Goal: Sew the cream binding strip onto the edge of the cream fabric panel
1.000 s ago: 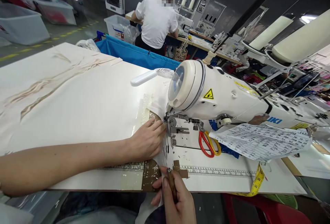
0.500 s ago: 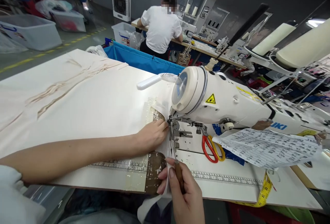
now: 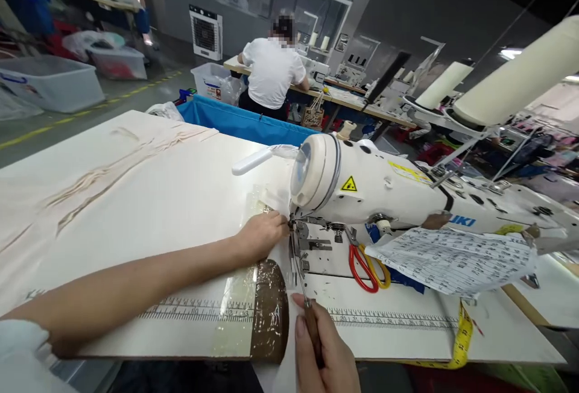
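Observation:
My left hand (image 3: 263,237) is closed at the needle area of the white sewing machine (image 3: 357,182), its fingertips right beside the presser foot. What those fingers pinch is hidden. In my right hand (image 3: 328,351) is an awl (image 3: 312,328) with a wooden handle, its thin metal shaft pointing up toward the presser foot. Pale cloth (image 3: 286,375) hangs at the table's front edge, just left of my right hand. Between the hands, a brown taped patch (image 3: 270,314) covers part of the table.
Red-and-yellow-handled scissors (image 3: 364,267) lie right of the needle, beside a printed paper sheet (image 3: 452,260). A yellow tape measure (image 3: 462,336) hangs over the front edge. Thin pale fabric strips (image 3: 90,185) lie at left. Behind the blue bin (image 3: 244,122) sits a person in white (image 3: 271,73).
The white cloth that ran between my hands no longer shows there. My right fingers have left it and stay around the awl. The view has tilted slightly upward.

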`<state>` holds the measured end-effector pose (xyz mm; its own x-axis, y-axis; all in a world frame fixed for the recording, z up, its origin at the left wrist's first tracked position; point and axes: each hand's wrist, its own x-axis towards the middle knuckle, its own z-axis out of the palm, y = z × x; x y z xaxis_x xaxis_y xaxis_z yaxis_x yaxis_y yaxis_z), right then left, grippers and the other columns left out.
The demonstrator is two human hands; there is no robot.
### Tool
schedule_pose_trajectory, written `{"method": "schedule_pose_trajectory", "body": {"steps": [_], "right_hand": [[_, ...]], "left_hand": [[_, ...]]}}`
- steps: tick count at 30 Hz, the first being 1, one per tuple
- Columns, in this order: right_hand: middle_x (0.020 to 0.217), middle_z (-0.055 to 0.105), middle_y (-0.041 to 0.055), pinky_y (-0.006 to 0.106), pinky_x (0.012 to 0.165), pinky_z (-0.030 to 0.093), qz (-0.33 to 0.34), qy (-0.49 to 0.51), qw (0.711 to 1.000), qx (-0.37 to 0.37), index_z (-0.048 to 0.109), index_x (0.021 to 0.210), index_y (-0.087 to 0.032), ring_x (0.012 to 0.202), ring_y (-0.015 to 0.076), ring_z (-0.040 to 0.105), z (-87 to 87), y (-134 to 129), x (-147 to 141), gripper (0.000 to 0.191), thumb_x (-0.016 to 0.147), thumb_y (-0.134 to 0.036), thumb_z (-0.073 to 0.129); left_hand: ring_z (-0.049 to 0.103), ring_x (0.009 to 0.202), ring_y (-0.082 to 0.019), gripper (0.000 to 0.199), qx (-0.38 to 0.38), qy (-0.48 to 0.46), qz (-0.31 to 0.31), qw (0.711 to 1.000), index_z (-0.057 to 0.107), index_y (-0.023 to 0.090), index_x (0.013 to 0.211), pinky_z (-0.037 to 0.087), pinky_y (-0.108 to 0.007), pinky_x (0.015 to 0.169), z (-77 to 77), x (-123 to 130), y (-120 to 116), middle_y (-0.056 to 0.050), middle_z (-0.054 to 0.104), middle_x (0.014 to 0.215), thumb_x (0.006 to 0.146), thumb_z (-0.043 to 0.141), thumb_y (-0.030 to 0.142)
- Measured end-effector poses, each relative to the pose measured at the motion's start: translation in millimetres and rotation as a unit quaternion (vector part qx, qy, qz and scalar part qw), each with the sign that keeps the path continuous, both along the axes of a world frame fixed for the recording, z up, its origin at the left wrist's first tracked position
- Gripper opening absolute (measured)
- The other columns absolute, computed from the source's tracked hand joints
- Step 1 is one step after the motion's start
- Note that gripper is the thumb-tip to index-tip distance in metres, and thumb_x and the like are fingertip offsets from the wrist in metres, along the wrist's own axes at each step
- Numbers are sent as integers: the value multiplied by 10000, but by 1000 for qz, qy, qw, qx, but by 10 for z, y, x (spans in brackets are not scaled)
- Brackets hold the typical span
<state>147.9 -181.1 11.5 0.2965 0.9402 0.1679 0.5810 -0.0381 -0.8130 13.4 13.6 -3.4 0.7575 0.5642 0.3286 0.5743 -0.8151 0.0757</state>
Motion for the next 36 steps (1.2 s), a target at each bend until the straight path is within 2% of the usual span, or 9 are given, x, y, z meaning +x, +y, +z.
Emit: {"method": "schedule_pose_trajectory", "body": {"steps": [3, 6, 11, 14, 22, 29, 36], "right_hand": [[1095, 759, 93, 234, 648, 563, 4, -87, 996, 29, 624, 1239, -195, 896, 224, 749, -92, 136, 67, 412, 1022, -448, 382], [1055, 762, 122, 252, 602, 562, 15, -164, 985, 45, 571, 1293, -134, 841, 226, 755, -171, 292, 97, 423, 1035, -386, 351], [1108, 744, 125, 257, 620, 558, 4, -235, 967, 97, 592, 1280, -144, 864, 212, 744, -307, 480, 48, 387, 1027, -247, 317], [1035, 755, 117, 253, 590, 543, -3, -254, 962, 99, 617, 1236, -135, 813, 205, 742, -313, 546, 24, 389, 1015, -210, 306], [914, 765, 95, 252, 468, 491, 12, -289, 953, 92, 643, 1169, -121, 660, 192, 737, -181, 653, 39, 384, 981, -152, 309], [946, 759, 117, 260, 517, 520, 10, -292, 950, 105, 637, 1181, -104, 717, 200, 744, -216, 667, 16, 386, 997, -144, 300], [899, 765, 95, 246, 488, 495, -3, -287, 952, 110, 642, 1144, -114, 647, 178, 728, -213, 655, 14, 376, 984, -145, 303]], "left_hand": [[636, 937, -175, 210, -56, -66, -24, 996, 687, 137, 958, 569, -285, 780, -17, -75, 87, -82, 676, 997, 916, 497, 57], [645, 935, -187, 222, -109, -138, -52, 983, 690, 134, 935, 570, -320, 793, -43, -111, 136, -90, 684, 994, 936, 469, 105], [650, 916, -194, 176, -112, -172, -69, 976, 670, 147, 887, 562, -322, 780, -83, -120, 170, -89, 688, 970, 923, 499, 133], [657, 900, -182, 164, -112, -177, -83, 974, 659, 148, 890, 559, -297, 768, -65, -126, 180, -84, 682, 952, 924, 500, 125], [638, 845, -168, 200, -74, -163, -91, 980, 638, 151, 925, 539, -262, 696, -32, -116, 180, -79, 668, 919, 981, 449, 186], [601, 759, -165, 139, -72, -135, -59, 986, 603, 149, 913, 504, -260, 637, -25, -79, 181, -56, 603, 817, 956, 483, 203], [586, 706, -138, 179, -105, -164, -40, 980, 552, 178, 805, 473, -229, 596, -35, -71, 177, -24, 597, 774, 960, 466, 204]]}}
